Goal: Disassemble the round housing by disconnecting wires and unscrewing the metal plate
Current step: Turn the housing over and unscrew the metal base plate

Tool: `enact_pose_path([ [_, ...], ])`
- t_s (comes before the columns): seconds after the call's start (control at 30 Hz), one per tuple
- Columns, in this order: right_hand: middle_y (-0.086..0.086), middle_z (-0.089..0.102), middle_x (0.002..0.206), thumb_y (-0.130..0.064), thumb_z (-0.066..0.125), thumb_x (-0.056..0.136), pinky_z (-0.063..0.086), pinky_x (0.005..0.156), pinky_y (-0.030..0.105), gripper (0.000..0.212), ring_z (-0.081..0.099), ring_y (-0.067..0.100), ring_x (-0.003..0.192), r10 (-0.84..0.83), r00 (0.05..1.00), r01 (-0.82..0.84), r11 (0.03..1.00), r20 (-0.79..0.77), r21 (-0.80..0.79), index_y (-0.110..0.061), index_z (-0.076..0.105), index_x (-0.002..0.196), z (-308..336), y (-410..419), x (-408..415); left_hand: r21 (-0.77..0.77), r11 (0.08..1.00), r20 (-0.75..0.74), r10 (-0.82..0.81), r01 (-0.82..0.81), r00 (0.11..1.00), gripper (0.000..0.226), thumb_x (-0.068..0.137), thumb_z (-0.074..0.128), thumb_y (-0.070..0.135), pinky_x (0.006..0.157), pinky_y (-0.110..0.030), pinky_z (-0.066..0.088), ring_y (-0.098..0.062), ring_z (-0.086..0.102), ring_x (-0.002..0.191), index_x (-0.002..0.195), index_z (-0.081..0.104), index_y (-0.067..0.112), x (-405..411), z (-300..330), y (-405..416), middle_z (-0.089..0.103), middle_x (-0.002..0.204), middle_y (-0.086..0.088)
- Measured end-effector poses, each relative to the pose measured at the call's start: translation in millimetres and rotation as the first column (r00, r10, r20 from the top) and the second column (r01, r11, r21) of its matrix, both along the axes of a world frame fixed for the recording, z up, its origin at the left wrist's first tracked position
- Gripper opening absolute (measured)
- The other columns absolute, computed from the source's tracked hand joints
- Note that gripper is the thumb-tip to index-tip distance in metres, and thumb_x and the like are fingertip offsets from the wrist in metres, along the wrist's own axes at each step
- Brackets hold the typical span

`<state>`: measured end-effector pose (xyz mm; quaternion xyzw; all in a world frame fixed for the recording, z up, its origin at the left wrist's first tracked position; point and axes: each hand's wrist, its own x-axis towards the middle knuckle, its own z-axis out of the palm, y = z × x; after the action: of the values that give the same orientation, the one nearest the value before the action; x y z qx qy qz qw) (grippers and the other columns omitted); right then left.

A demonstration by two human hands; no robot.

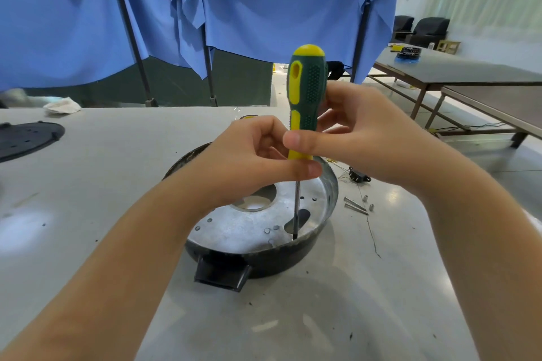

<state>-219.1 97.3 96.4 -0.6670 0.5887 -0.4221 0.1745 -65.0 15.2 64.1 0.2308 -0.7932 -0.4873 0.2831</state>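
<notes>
Round housing resting on the tabletop, its metal plate seated inside. A screwdriver stands upright, tip at the plate's near rim. Left hand pinches the lower handle between thumb and curled fingers; right hand curls around the handle higher up. Loose screws lie just beside the housing.

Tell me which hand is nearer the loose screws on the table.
Right. The right hand grips the screwdriver handle above and just left of the screws; the left hand pinches the handle's base farther left, over the housing.
</notes>
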Motion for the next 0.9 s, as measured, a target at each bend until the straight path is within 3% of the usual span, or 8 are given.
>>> enact_pose_path([
  [0.07,-0.004,0.069,0.089,-0.037,0.078,0.070,0.056,0.079,0.036,0.038,0.066,0.014,0.082,-0.001,1.000,0.001,1.000,0.005,-0.010,-0.017,0.066,0.100,0.4,0.1,-0.2,-0.031,0.999,0.005,0.038,-0.038,0.999,0.063,0.045,0.083,0.045,0.082,-0.044,0.059,-0.029,0.071,0.077,0.093,0.063,0.010,-1.7,-1.4,0.6,0.073,0.078,-0.008],
  [0.13,-0.004,0.069,0.090,-0.030,0.077,0.075,0.056,0.081,0.034,0.033,0.067,0.014,0.083,0.027,1.000,-0.026,1.000,0.017,-0.010,-0.016,0.065,0.102,0.4,0.6,-0.1,-0.035,0.998,0.018,0.052,-0.052,0.998,0.078,0.043,0.082,0.050,0.086,-0.053,0.056,-0.034,0.071,0.089,0.106,0.063,0.008,-3.4,-0.6,3.0,0.075,0.090,-0.011],
  [0.27,0.002,0.069,0.102,-0.014,0.068,0.087,0.055,0.088,0.036,0.028,0.067,0.015,0.094,0.081,0.997,-0.081,0.997,0.016,0.005,-0.013,0.063,0.114,0.2,1.3,-0.6,0.015,1.000,0.069,-0.022,0.021,0.997,0.067,0.053,0.081,0.041,0.087,-0.040,0.059,-0.019,0.073,0.091,0.113,0.064,0.017,-0.3,0.5,-0.7,0.076,0.097,-0.001],
  [0.4,0.007,0.069,0.109,-0.001,0.058,0.091,0.053,0.093,0.041,0.034,0.066,0.017,0.102,0.131,0.990,-0.132,0.991,0.058,0.025,-0.010,0.055,0.124,1.0,2.5,-2.4,0.075,0.990,0.095,-0.124,0.117,0.988,0.034,0.077,0.076,0.009,0.075,-0.017,0.056,-0.010,0.073,0.092,0.108,0.068,0.019,6.4,0.8,-5.1,0.078,0.095,0.002],
  [0.57,0.005,0.070,0.107,-0.008,0.067,0.087,0.054,0.091,0.035,0.035,0.067,0.015,0.099,0.147,0.983,-0.152,0.988,0.105,0.034,-0.012,0.057,0.120,2.4,3.8,-3.1,0.059,0.996,0.059,-0.067,0.063,0.996,0.040,0.063,0.083,0.019,0.085,-0.030,0.058,-0.014,0.074,0.089,0.101,0.072,0.012,6.2,1.2,-4.5,0.078,0.089,-0.001],
  [0.67,0.003,0.069,0.107,-0.032,0.077,0.071,0.057,0.084,0.033,0.052,0.068,0.016,0.093,0.087,0.994,-0.088,0.996,0.070,0.014,-0.016,0.060,0.117,1.0,2.4,-0.6,0.009,0.998,0.038,-0.063,0.062,0.997,0.025,0.070,0.084,0.008,0.057,-0.011,0.053,-0.005,0.073,0.072,0.089,0.069,0.013,4.3,0.9,-1.9,0.076,0.075,0.004],
  [0.77,0.005,0.070,0.102,-0.032,0.079,0.067,0.058,0.079,0.034,0.050,0.069,0.019,0.086,0.060,0.997,-0.060,0.998,0.053,-0.012,-0.016,0.062,0.112,-0.1,0.9,0.0,-0.043,0.998,0.018,-0.043,0.043,0.999,0.025,0.070,0.084,0.008,0.045,-0.006,0.044,-0.001,0.069,0.059,0.075,0.062,0.018,2.0,-0.1,1.2,0.072,0.063,0.008],
  [0.9,0.006,0.072,0.097,-0.013,0.081,0.071,0.059,0.079,0.034,0.053,0.072,0.020,0.083,0.090,0.987,-0.088,0.996,0.133,-0.021,-0.016,0.057,0.119,1.0,1.5,-5.3,-0.043,0.998,0.041,-0.036,0.037,0.999,0.027,0.067,0.085,0.016,0.064,-0.013,0.054,-0.011,0.073,0.073,0.087,0.067,0.016,0.4,-2.3,-3.1,0.076,0.077,0.002],
])
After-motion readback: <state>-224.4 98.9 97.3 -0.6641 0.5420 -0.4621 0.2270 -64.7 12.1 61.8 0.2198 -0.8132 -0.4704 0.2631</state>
